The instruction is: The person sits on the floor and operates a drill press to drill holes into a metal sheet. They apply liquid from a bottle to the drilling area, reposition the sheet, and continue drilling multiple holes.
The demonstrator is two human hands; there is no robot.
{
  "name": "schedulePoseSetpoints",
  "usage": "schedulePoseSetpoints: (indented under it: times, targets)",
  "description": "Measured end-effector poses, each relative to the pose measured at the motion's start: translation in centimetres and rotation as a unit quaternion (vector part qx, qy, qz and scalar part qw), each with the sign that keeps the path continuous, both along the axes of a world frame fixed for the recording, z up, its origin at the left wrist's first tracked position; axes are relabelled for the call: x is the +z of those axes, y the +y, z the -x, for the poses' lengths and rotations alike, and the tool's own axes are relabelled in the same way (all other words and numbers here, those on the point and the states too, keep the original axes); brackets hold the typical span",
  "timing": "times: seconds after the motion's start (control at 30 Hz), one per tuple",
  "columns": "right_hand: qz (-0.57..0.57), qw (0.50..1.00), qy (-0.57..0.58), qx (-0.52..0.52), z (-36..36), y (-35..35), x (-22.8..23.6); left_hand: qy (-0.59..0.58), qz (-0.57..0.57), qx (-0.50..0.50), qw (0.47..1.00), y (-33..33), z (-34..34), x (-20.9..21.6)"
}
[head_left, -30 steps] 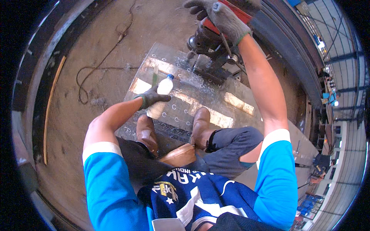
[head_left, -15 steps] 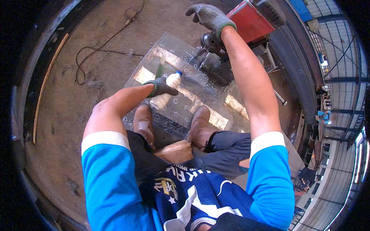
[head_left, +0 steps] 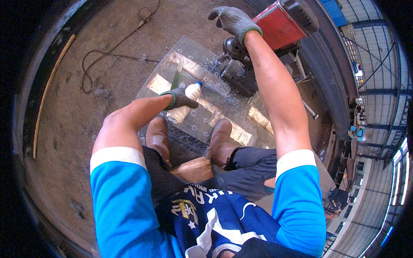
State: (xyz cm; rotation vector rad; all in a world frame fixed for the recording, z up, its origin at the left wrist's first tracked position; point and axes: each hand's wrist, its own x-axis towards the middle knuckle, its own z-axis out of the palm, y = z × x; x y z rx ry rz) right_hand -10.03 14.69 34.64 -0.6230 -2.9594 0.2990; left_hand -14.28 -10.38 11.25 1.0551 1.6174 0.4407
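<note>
My left hand, in a grey glove with a green cuff, is closed round a white plastic bottle with a blue cap. The bottle tilts with its cap toward a dark drilling machine with a red housing. Beneath it lies a flat metal plate marked with several white rings. A narrow green strip with a pale end lies beside my left hand. My right hand, also gloved, is raised beside the red housing. Its fingers are loosely bent and apart, with no object showing in them.
My brown boots stand at the plate's near edge, with a wooden block between my legs. A dark cable loops across the floor at far left. A long thin wooden strip lies along the left side.
The view has shifted slightly. Both hands keep nearly the same places, and the bottle remains in my left hand.
</note>
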Motion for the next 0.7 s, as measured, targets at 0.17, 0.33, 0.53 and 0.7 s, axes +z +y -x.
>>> schedulePoseSetpoints:
  times: [0.17, 0.33, 0.53, 0.7]
  targets:
    - [-0.042, 0.998, -0.054, 0.002, 0.3, 0.0, 0.2, -0.017, -0.054, 0.019, 0.998, -0.7, 0.0, 1.4]
    - [-0.031, 0.997, -0.059, 0.027, 0.3, -0.5, 0.8, -0.062, -0.099, 0.079, 0.99, -0.4, -0.5, 1.1]
    - [0.028, 0.998, -0.049, -0.022, 0.4, -0.4, 0.5, -0.16, -0.078, 0.05, 0.983, 0.3, -0.8, -1.1]
    - [0.019, 0.999, -0.03, -0.029, 0.5, -0.5, 0.2, -0.128, -0.018, 0.061, 0.99, -0.1, -0.9, -1.3]
